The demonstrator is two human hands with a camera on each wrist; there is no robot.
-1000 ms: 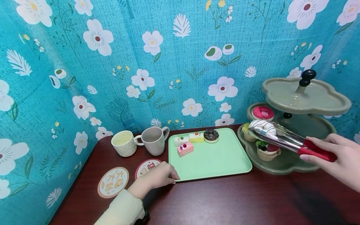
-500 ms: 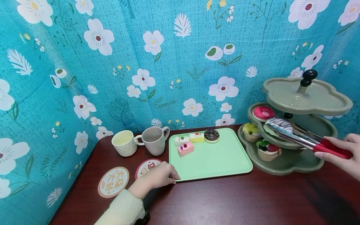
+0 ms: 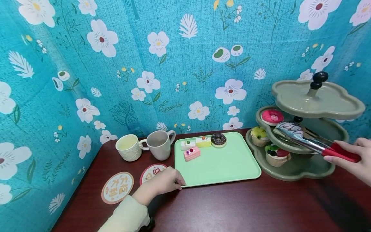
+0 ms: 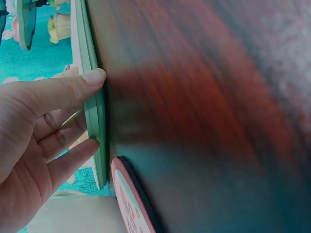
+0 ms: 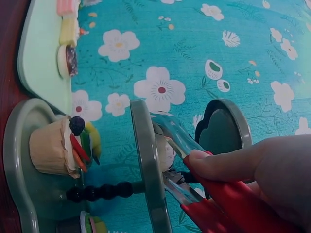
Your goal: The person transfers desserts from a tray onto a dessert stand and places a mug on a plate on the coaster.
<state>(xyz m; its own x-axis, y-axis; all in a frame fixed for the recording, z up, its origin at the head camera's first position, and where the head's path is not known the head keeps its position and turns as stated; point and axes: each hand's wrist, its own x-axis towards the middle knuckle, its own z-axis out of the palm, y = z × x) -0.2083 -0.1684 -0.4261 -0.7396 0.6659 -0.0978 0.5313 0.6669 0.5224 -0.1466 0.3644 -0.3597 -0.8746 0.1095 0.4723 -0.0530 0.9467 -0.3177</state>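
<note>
Head: right grip [image 3: 359, 168] on tongs [image 3: 315, 147]

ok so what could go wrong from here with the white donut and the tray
If the right hand eases its squeeze on the tongs, the white donut might slip; it is close to the edge of the middle tier, with a cupcake lower down. The tongs could also bump the pink donut beside it. The left hand pinches the tray, so a tug might shift the pink cake.

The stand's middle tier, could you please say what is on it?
A pink donut, plus a white donut between the tongs; the top tier and tongs hide part of the middle tier.
</note>
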